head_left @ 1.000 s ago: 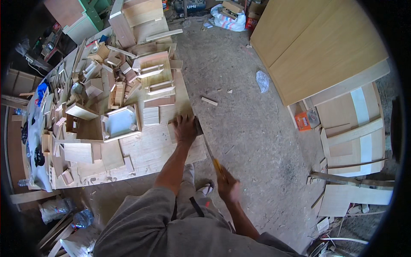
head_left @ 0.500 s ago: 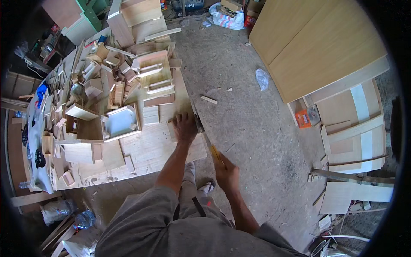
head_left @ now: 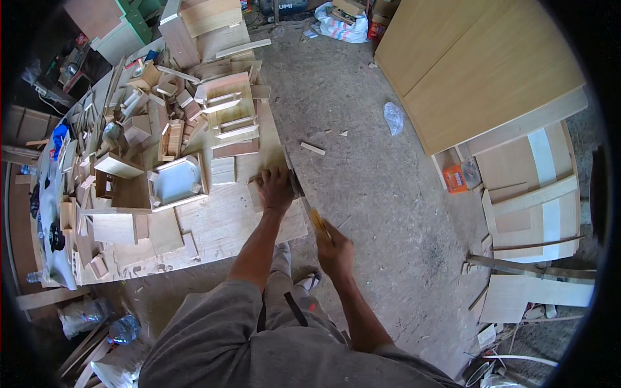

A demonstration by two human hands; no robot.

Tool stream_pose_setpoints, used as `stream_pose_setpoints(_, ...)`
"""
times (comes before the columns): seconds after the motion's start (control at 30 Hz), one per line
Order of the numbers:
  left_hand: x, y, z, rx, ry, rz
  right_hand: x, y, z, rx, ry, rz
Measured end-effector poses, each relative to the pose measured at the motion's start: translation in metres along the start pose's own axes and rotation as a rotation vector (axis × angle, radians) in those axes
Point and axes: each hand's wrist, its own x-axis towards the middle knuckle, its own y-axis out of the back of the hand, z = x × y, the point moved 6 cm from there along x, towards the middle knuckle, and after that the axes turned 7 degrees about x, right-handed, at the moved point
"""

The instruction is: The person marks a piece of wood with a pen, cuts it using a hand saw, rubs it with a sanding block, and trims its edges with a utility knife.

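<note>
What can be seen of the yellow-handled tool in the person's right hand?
The tool, apparently a handsaw, has a yellow handle and a dark grey blade that looks like metal. The right hand is closed around the handle, covering much of it. The tool slants, blade pointing up and left in the picture, toward the edge of the table, close beside the left hand. Its teeth and any contact with wood cannot be made out.

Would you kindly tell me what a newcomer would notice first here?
Probably the worktable on the left, heaped with pale wooden pieces. Near the centre, the right hand grips a yellow-handled saw, while the left hand rests on a small board at the worktable's edge. A large wooden panel fills the upper right.
</note>
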Motion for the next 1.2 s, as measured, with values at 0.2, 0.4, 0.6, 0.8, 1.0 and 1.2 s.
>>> stream_pose_setpoints(0.2, -0.009, 0.009, -0.004, 0.013, -0.003, 0.04, -0.061, 0.019, -0.006, 0.011, 0.316, 0.068)
stream_pose_setpoints(0.4, -0.008, -0.005, -0.001, -0.007, 0.017, -0.009, 0.002, -0.013, -0.014, -0.089, -0.068, -0.109)
stream_pose_setpoints(0.6, -0.004, -0.005, -0.003, -0.008, 0.033, -0.038, -0.002, -0.004, 0.0, -0.05, 0.087, -0.007)
stream_pose_setpoints(0.8, -0.017, -0.009, -0.015, 0.018, 0.011, -0.075, -0.017, -0.004, 0.002, -0.023, 0.224, -0.012)
stream_pose_setpoints(1.0, -0.006, -0.016, 0.004, -0.053, 0.023, -0.179, 0.018, -0.006, -0.023, 0.002, -0.007, 0.001)
stream_pose_setpoints(1.2, -0.007, -0.013, -0.011, 0.032, 0.016, -0.101, -0.023, 0.015, -0.017, 0.015, -0.102, -0.072)
